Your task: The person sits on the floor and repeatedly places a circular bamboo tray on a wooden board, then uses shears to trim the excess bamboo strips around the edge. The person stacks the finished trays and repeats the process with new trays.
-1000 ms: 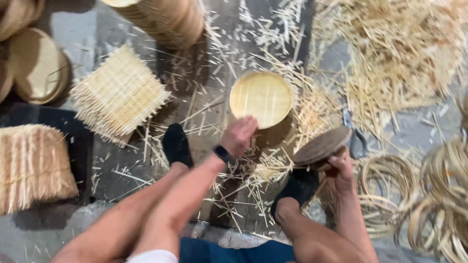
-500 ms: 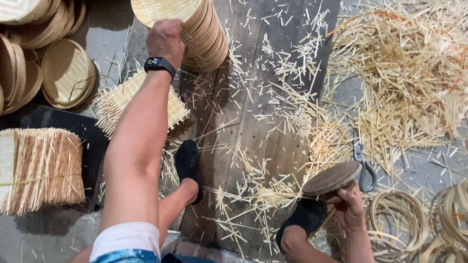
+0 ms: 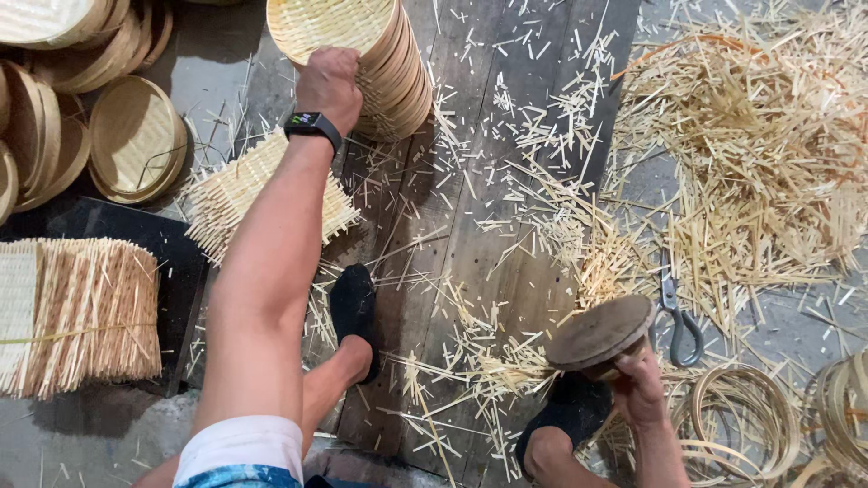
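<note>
Two hands (image 3: 330, 86) at work, well apart. Left hand is curled into a loose fist, knuckles pressed against the side of the stack of woven trays (image 3: 380, 54), which lies tipped on its side at the top of the plank floor (image 3: 470, 226); whether the fingers actually grip a rim I can't tell. A black wristband (image 3: 314, 126) sits just below that hand. Right hand (image 3: 637, 389), far from the stack & toward the lower right, is closed round the underside of a round wooden disc (image 3: 599, 333), holding it tilted above the floor.

Rel. to the stack: a square woven mat (image 3: 240, 194) w/ loose ends lies just below-left, partly under the forearm. More round trays (image 3: 136, 136) lean together further left. Below those, a bundle of woven mats (image 3: 77, 312) rests on a dark board. Scissors (image 3: 674, 307) lie down-right of the stack, just beside the disc. Big heap of bamboo offcuts (image 3: 750, 163) to the right; coiled bamboo hoops (image 3: 737, 420) at far lower right. Black-socked feet (image 3: 354, 307) rest on the planks, amid scattered splinters.
</note>
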